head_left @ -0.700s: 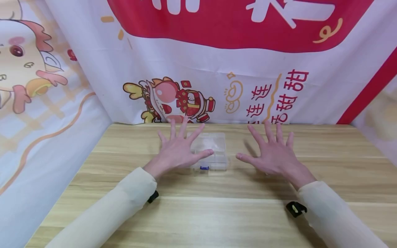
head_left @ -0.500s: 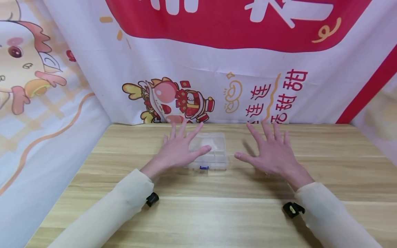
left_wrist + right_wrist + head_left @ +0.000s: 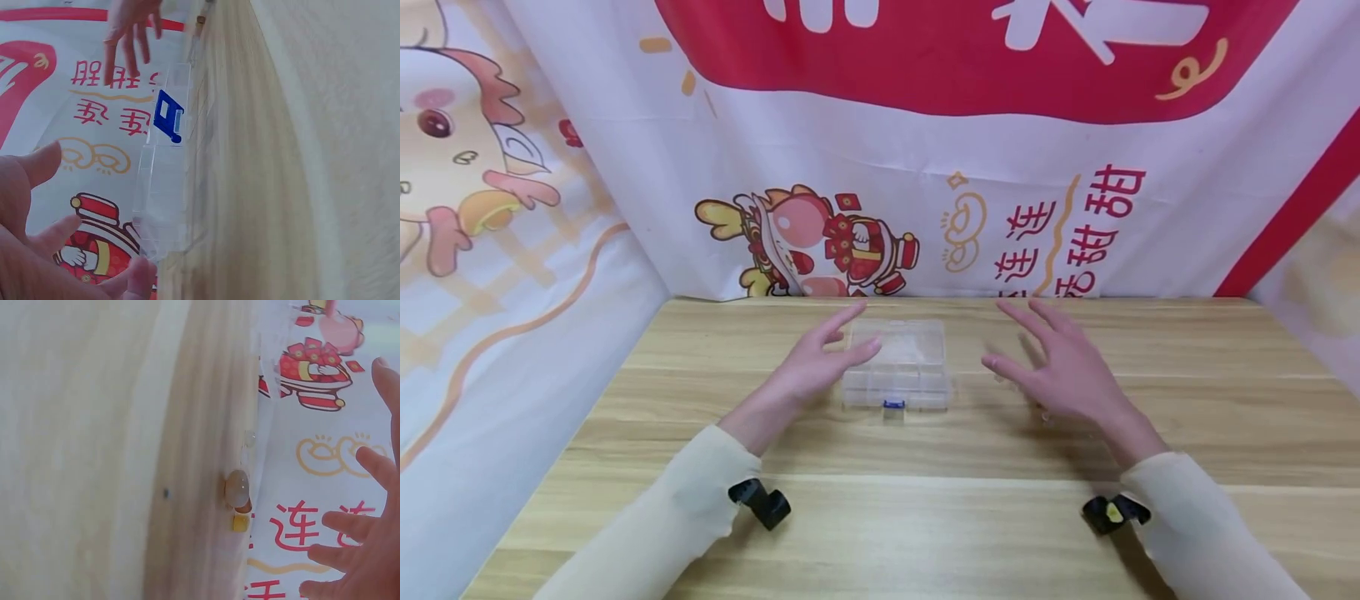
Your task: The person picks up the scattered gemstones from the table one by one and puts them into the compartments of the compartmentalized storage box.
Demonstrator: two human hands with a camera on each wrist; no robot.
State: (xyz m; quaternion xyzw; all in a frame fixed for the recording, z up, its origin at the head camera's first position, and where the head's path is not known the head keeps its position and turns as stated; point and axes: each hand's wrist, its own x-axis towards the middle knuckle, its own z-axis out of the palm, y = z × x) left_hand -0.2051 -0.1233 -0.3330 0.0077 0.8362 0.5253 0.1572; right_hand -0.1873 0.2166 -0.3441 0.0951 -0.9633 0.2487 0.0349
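A clear plastic compartment box [image 3: 917,379] with a blue latch [image 3: 169,117] sits on the wooden table, its latch side toward me. Just left of the box hovers my left hand [image 3: 812,362], thumb apart from the fingers, holding nothing. My right hand [image 3: 1071,371] is raised over the table to the right of the box, also holding nothing, fingers spread in the right wrist view. Below the right hand lie small pieces: a rounded, milky bead [image 3: 237,489], a yellow cube [image 3: 240,523], a brown piece [image 3: 245,505] and a clear piece [image 3: 250,437].
A printed cloth [image 3: 760,142] with red and cartoon figures hangs behind the table's far edge, and another cloth [image 3: 482,325] is at the left. The wooden table [image 3: 917,533] extends in front of the hands. Black mounts [image 3: 763,502] are strapped at both wrists.
Both hands have turned from palms down with widely spread fingers to a more sideways pose. The left hand has shifted left, uncovering more of the box, which stays in place.
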